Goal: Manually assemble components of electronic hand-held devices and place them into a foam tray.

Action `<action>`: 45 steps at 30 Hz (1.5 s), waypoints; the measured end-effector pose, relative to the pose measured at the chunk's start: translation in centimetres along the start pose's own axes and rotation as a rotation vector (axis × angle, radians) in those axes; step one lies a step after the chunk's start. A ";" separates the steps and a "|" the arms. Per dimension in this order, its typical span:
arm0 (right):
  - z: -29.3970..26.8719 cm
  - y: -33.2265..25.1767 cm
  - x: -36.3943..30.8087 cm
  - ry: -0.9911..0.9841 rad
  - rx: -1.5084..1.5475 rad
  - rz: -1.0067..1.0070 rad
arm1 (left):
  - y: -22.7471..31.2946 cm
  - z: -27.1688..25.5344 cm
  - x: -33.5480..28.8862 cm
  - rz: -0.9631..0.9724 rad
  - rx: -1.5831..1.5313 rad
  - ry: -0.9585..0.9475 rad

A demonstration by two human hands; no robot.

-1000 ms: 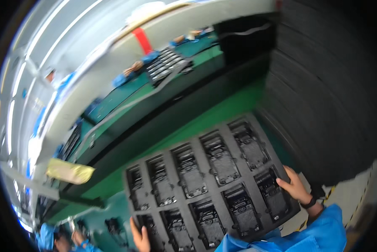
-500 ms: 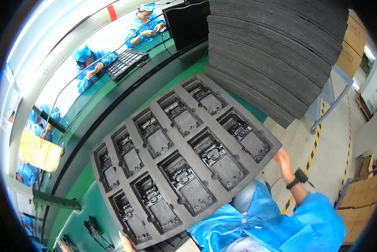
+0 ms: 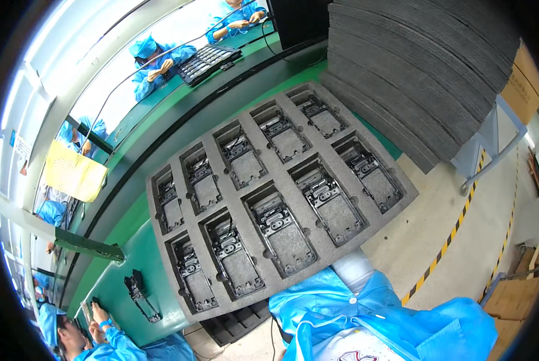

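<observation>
A dark grey foam tray [image 3: 255, 243] lies tilted across the middle of the view, with its near corner sticking out over the green table's edge. Two rows of deep rectangular pockets each hold a black, phone-shaped frame [image 3: 324, 194] with small fittings at its upper end. Neither of my hands shows. My right sleeve [image 3: 456, 331] is bent at the lower right, close to my body, and its hand is hidden. Beneath the tray's near edge, lower down, part of another black compartment tray [image 3: 239, 325] is visible.
A tall stack of dark foam sheets [image 3: 413, 78] rises at the back right. A loose black part [image 3: 140, 295] lies on the green table [image 3: 116, 280]. A co-worker [image 3: 101, 343] sits at the lower left; others work beyond the partition. Cartons [image 3: 516, 301] stand right.
My right hand has left the tray's right corner, and my left fingers have left its near edge; both are out of sight. The whole view has shifted, showing more of the lower-left co-worker.
</observation>
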State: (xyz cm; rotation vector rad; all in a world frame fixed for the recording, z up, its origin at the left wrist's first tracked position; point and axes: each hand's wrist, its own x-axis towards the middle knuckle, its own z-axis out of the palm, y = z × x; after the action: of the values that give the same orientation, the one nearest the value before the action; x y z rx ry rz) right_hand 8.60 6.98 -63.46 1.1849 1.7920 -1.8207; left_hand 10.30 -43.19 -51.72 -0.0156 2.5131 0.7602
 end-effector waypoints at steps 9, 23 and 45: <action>-1.1 0.9 -3.4 -0.069 -0.052 0.150 | 2.0 1.2 1.1 -0.171 -0.090 -0.159; -3.3 -0.6 -6.9 -0.197 -0.083 0.358 | 3.0 1.1 0.6 -0.286 -0.137 -0.268; -9.2 -7.7 -8.4 -0.566 -0.065 0.662 | -0.3 4.4 -4.4 -0.302 -0.270 -0.454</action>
State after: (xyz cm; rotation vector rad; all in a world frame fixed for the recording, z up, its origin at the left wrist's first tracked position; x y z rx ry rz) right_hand 11.05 14.16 -50.93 0.9467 0.9802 -1.4761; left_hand 16.24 -41.73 -52.90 -0.2779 1.9125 0.8585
